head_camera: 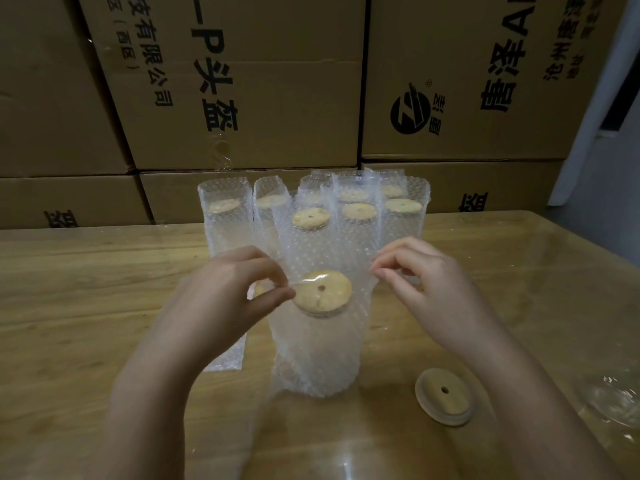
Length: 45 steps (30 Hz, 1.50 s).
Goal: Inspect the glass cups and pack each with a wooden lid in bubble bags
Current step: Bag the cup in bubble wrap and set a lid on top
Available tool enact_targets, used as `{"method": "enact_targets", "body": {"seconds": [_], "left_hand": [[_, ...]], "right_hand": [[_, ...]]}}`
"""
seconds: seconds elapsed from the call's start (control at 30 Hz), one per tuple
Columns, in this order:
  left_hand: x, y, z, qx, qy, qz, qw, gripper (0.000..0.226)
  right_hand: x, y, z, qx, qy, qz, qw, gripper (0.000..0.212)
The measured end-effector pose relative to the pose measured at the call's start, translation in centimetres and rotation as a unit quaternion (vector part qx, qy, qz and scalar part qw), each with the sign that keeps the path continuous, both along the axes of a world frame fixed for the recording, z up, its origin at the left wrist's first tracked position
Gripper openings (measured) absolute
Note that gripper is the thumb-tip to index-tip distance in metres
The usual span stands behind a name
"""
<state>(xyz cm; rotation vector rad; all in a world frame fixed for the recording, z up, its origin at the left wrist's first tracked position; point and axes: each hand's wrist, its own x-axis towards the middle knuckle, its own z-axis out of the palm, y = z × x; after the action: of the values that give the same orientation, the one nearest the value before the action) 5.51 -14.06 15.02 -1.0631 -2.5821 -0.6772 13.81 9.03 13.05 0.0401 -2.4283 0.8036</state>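
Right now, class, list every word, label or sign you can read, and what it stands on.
"技有限公司": middle cardboard box
"区(西区)": same box
"P头盔": same box
"唐泽A": right cardboard box
"盔": lower boxes
Right box's small print, logo characters: blurred.

Single view, worn on my head. Wide-angle, looks forward and down over the tabletop (104, 271). My left grip (225, 292) and right grip (426, 282) sit close below the lens, mid-frame; stacked cardboard boxes (242, 81) fill the far background.
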Motion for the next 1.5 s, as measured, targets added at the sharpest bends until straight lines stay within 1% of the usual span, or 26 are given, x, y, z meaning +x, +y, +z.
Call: {"method": "enact_targets", "body": {"seconds": [0.13,0.27,0.33,0.4,0.47,0.5,0.57,0.63,0.7,0.73,0.77,0.83,0.87,0.9,0.97,1.03,1.17,1.23,1.33,1.43,1.5], "left_hand": [[0.0,-0.2,0.1,0.031,0.065,0.037,0.997,0.022],[-0.2,0.1,-0.3,0.036,0.149,0.060,0.986,0.009],[-0.4,0.2,-0.5,0.044,0.160,0.050,0.985,0.008],[-0.7,0.2,-0.7,0.056,0.151,0.034,0.986,0.007],[-1.1,0.1,-0.9,0.085,0.115,0.012,0.990,0.005],[-1.2,0.1,-1.0,0.106,0.084,0.000,0.991,0.003],[-1.6,0.0,-1.3,0.156,0.007,-0.014,0.988,0.007],[-2.0,-0.2,-1.7,0.206,-0.096,-0.031,0.973,0.009],[-2.5,-0.6,-2.2,0.254,-0.176,-0.059,0.949,0.013],[-2.9,-1.0,-2.4,0.262,-0.204,-0.068,0.941,0.029],[-3.4,-1.4,-2.8,0.242,-0.230,-0.074,0.940,0.049],[-4.3,-1.7,-3.8,0.122,-0.267,-0.083,0.952,0.090],[-4.4,-1.4,-4.4,0.064,-0.291,-0.094,0.950,0.102],[-4.5,-0.8,-5.1,0.031,-0.318,-0.110,0.941,0.104],[-4.5,0.8,-6.7,0.019,-0.355,-0.149,0.923,0.095],[-4.3,2.5,-8.2,0.040,-0.359,-0.180,0.915,0.087],[-4.3,3.6,-9.6,0.143,-0.399,-0.162,0.891,0.098],[-4.5,3.4,-9.8,0.173,-0.402,-0.156,0.885,0.094],[-4.6,2.8,-10.6,0.219,-0.412,-0.161,0.870,0.088],[-5.4,1.6,-10.7,0.278,-0.422,-0.119,0.854,0.088],[-6.6,0.6,-10.2,0.304,-0.410,-0.082,0.856,0.084]], "right_hand": [[0.1,-0.2,0.0,-0.001,0.037,-0.012,0.999,0.012],[0.0,-0.5,-0.1,0.011,0.054,-0.018,0.998,0.011],[0.0,-0.4,-0.1,0.019,0.060,-0.029,0.998,0.011],[0.1,-0.4,-0.1,0.022,0.064,-0.038,0.997,0.011],[0.2,-0.4,0.0,0.018,0.066,-0.037,0.997,0.010],[0.2,-0.5,0.1,0.017,0.067,-0.033,0.997,0.009],[0.3,-0.5,0.3,0.015,0.060,-0.014,0.998,0.008],[0.4,-0.5,0.3,0.006,0.050,0.004,0.999,0.007],[0.3,-0.6,0.3,-0.005,0.050,0.011,0.999,0.007],[0.2,-0.6,0.2,-0.010,0.052,0.013,0.998,0.006],[0.1,-0.6,0.2,-0.016,0.055,0.014,0.998,0.006],[-0.1,-0.7,0.0,-0.029,0.062,0.012,0.998,0.009],[-0.2,-0.7,-0.1,-0.037,0.066,0.011,0.997,0.010],[-0.3,-0.7,-0.2,-0.047,0.072,0.010,0.996,0.011],[-0.4,-0.8,-0.4,-0.068,0.087,0.010,0.994,0.013],[-0.6,-1.0,-0.8,-0.091,0.096,0.008,0.991,0.018],[-1.0,-0.7,-1.4,-0.144,0.091,0.008,0.985,0.024],[-1.2,-0.2,-1.6,-0.192,0.064,0.029,0.979,0.026],[-1.6,0.4,-2.1,-0.280,-0.005,0.087,0.956,0.025],[-2.1,1.2,-3.1,-0.290,-0.046,0.086,0.952,0.026],[-2.3,2.2,-4.1,-0.294,-0.067,0.064,0.951,0.022]]}}
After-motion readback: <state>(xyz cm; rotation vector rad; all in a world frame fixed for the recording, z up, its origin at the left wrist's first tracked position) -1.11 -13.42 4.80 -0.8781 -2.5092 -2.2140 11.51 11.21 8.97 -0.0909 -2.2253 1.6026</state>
